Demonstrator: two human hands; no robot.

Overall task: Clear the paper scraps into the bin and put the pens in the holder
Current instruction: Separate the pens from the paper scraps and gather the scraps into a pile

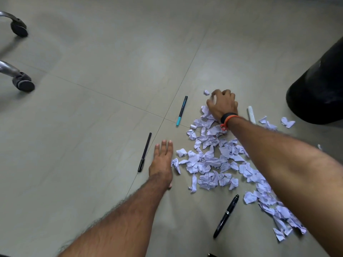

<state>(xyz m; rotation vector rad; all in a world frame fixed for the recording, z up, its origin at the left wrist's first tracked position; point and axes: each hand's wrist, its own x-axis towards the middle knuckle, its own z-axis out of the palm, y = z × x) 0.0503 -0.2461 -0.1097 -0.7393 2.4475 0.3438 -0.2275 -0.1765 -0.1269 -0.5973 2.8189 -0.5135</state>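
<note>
A spread of crumpled white paper scraps (213, 164) covers the tiled floor at centre right. My right hand (222, 105) is at the pile's far end, fingers curled over a scrap. My left hand (162, 160) lies flat on the floor with straight fingers, at the pile's left edge. A thin black pen (144, 152) lies just left of that hand. A black pen with a teal cap (181, 110) lies farther off. A thick black pen (226, 216) lies near me. A white marker (251, 114) lies right of my right wrist. The black bin (319, 86) stands at the right.
Two chair castors (23, 82) on chrome legs stand at the far left. Another dark object (211, 255) peeks in at the bottom edge. A few stray scraps (287, 122) lie close to the bin's base. No pen holder is in view.
</note>
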